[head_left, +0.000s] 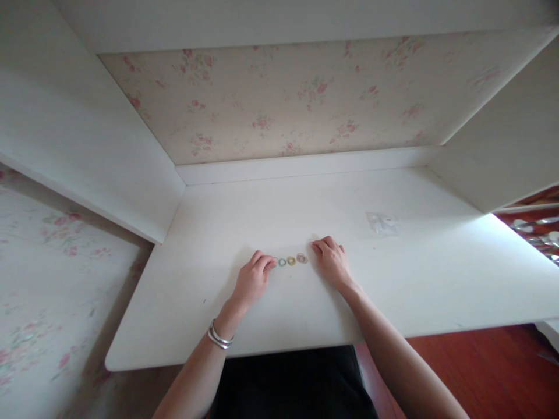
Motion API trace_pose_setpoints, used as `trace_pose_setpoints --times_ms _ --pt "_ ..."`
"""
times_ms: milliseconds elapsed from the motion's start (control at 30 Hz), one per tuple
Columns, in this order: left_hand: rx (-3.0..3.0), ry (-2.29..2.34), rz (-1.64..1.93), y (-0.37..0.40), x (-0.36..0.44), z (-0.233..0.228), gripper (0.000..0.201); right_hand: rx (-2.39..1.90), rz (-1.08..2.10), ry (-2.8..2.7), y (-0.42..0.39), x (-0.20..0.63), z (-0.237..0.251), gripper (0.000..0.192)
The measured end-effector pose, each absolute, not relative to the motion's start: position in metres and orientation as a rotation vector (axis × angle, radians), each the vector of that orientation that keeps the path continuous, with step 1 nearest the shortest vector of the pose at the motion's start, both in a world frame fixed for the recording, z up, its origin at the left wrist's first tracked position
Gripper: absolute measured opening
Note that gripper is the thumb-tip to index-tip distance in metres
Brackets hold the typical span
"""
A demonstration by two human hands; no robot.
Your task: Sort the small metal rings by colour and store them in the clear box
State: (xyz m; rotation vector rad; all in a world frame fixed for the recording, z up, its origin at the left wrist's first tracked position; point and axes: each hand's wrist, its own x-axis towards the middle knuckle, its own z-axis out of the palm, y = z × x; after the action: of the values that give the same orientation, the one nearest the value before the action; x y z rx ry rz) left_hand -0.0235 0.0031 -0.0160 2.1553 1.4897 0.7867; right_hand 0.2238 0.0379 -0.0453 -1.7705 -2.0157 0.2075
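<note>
The left hand (254,274) is gripping a pale ring (275,262) beside green, yellow and pinkish rings (288,261) on the worktop (288,314); whether the right hand (332,262) is gripping anything is unclear.

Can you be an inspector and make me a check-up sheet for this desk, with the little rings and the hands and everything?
Surface: white desktop, with a small dark mark.
Job's things: bluish-green ring, yellow ring and overlapping pinkish rings in a row.
Clutter: clear plastic packet, farther back than the right hand.
Hands: left hand at the row's left end, silver bracelet on its wrist; right hand past the other end, apart from the rings. Whether either grip holds anything: can't tell.
Cables: nothing seen.
Surroundings: floral wallpaper, reddish floor.
</note>
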Motion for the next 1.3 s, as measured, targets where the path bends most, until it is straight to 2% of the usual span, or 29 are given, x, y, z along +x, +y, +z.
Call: trace_pose_setpoints --times_ms 500,1300 --pt "2.089 1.481 0.886 0.001 -0.035 -0.028 0.02 -1.779 0.211 -1.947 0.035 0.224 -0.043 0.026" --pt "2.226 1.486 0.809 0.001 -0.032 -0.031 0.019 -1.796 0.196 -2.024 0.034 0.224 -0.039 0.027"
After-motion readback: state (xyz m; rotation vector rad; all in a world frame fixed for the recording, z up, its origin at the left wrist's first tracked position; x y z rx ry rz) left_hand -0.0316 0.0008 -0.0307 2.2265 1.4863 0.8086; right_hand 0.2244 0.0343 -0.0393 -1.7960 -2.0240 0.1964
